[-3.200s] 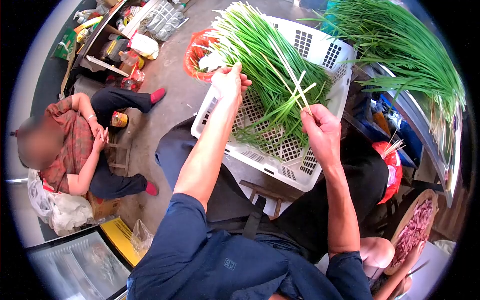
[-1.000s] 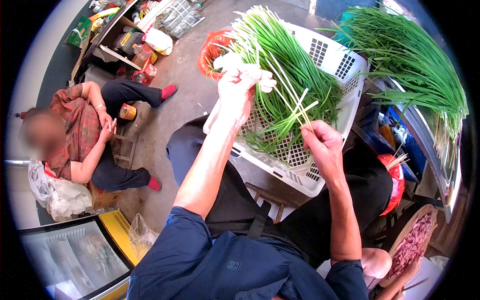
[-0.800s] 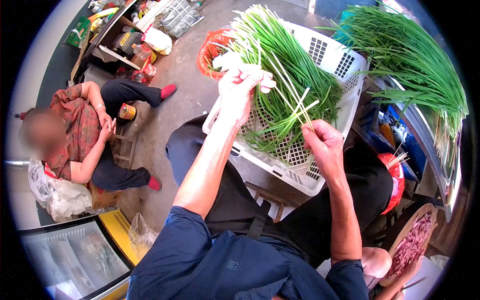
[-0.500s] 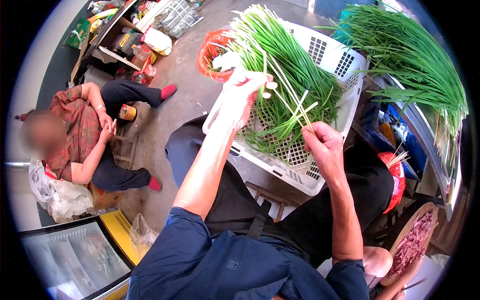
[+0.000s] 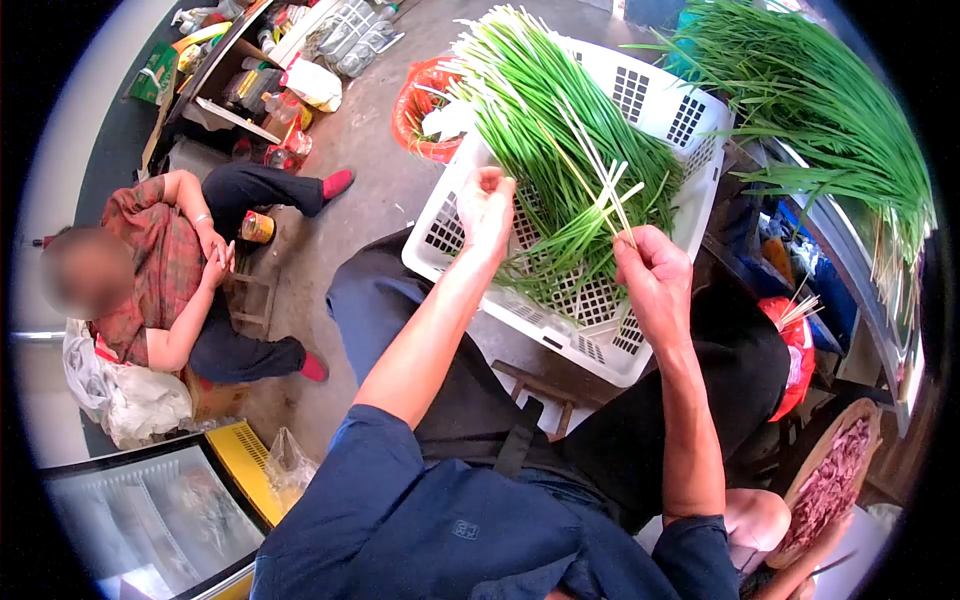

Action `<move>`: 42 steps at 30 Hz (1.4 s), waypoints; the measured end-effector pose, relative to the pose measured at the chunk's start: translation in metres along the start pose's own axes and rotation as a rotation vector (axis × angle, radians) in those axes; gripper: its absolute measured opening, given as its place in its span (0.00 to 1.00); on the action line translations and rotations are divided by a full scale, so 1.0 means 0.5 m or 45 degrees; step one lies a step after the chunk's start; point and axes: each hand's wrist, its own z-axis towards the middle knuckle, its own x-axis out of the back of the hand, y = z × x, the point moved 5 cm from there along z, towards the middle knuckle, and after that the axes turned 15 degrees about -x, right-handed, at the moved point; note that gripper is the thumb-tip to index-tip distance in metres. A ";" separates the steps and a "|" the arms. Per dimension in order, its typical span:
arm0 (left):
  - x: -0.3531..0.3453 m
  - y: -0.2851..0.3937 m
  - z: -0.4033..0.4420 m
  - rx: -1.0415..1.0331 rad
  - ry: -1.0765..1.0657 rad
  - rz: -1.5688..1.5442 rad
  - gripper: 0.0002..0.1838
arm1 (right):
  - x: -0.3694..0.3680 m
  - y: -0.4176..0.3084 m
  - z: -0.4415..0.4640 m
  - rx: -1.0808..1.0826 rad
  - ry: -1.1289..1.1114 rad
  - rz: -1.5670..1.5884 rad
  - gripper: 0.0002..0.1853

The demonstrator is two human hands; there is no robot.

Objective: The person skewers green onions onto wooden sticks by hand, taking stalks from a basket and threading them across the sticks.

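Observation:
My right hand [image 5: 655,278] pinches the ends of several pale green stems [image 5: 610,192], which cross over the basket's right half. My left hand [image 5: 487,208] is closed, fingertips together, over the left side of the white plastic basket [image 5: 432,262]; whatever it holds, if anything, is too small to see. A thick bunch of long green stalks [image 5: 560,105] lies in the basket, pale ends toward the far left. Loose green leaves [image 5: 555,268] lie between my hands on the basket's grid.
An orange-red bag [image 5: 408,112] stands beyond the basket's left corner. More green stalks [image 5: 820,120] lie on a surface at the right. A seated person [image 5: 165,270] is at the left. Lower right, another person's arm [image 5: 815,550] reaches to a round tray [image 5: 790,470] of reddish pieces.
My left hand has come down and back from the white ends of the bunch, and the stalk that rose from its fingers no longer shows there. My right hand stays pinched on its stems.

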 end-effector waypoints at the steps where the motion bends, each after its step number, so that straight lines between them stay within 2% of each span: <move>1: 0.005 -0.015 0.010 -0.010 0.115 0.170 0.12 | 0.001 -0.007 -0.002 0.006 0.012 -0.012 0.05; 5: -0.019 -0.053 0.046 0.066 0.219 0.208 0.12 | -0.004 -0.008 -0.006 0.040 0.012 -0.002 0.05; 7: -0.044 -0.069 0.069 0.229 0.009 -0.399 0.13 | -0.004 -0.004 -0.007 0.053 0.010 0.015 0.05; 8: -0.049 -0.067 0.067 0.117 0.240 -0.375 0.07 | -0.002 -0.002 -0.006 0.027 0.006 -0.029 0.05; 11: -0.037 -0.094 0.075 0.106 0.198 -0.389 0.12 | 0.005 -0.003 -0.003 0.014 0.031 -0.042 0.05; 13: -0.030 -0.060 0.058 0.169 0.186 -0.300 0.10 | 0.006 -0.009 -0.006 0.012 0.032 -0.039 0.05; 14: -0.025 -0.033 0.047 0.108 0.199 -0.311 0.05 | 0.005 -0.010 -0.007 0.012 0.029 -0.039 0.05; 16: -0.015 -0.020 0.036 0.045 0.211 -0.322 0.05 | 0.004 -0.011 -0.009 0.028 0.026 -0.051 0.05; 18: -0.001 0.019 0.038 -0.258 0.087 -0.146 0.09 | 0.003 -0.010 -0.009 0.048 0.026 -0.063 0.05; 22: 0.017 0.105 0.030 -0.475 0.044 -0.096 0.12 | 0.000 -0.010 -0.011 0.043 0.009 -0.031 0.05; 24: 0.027 0.151 0.017 -0.486 0.067 -0.080 0.11 | 0.001 -0.009 -0.012 0.033 0.002 -0.031 0.05; 25: 0.032 0.156 0.018 -0.488 0.068 -0.082 0.11 | 0.001 -0.007 -0.011 0.034 -0.003 -0.021 0.05; 27: 0.047 0.151 0.022 -0.308 0.129 -0.218 0.10 | 0.001 -0.008 -0.011 0.036 -0.008 -0.014 0.05; 29: 0.067 0.163 0.028 -0.292 0.107 -0.175 0.07 | 0.001 -0.011 -0.012 0.038 -0.005 -0.042 0.05; 32: 0.073 0.168 0.035 -0.291 -0.023 -0.247 0.12 | -0.001 -0.009 -0.011 0.037 -0.020 -0.022 0.05; 35: 0.069 0.201 0.032 -0.360 -0.030 -0.485 0.11 | -0.006 0.000 -0.007 0.026 -0.024 -0.011 0.05; 42: 0.022 0.195 0.012 -0.125 -0.224 -0.736 0.08 | -0.015 -0.007 -0.014 -0.020 -0.115 0.037 0.05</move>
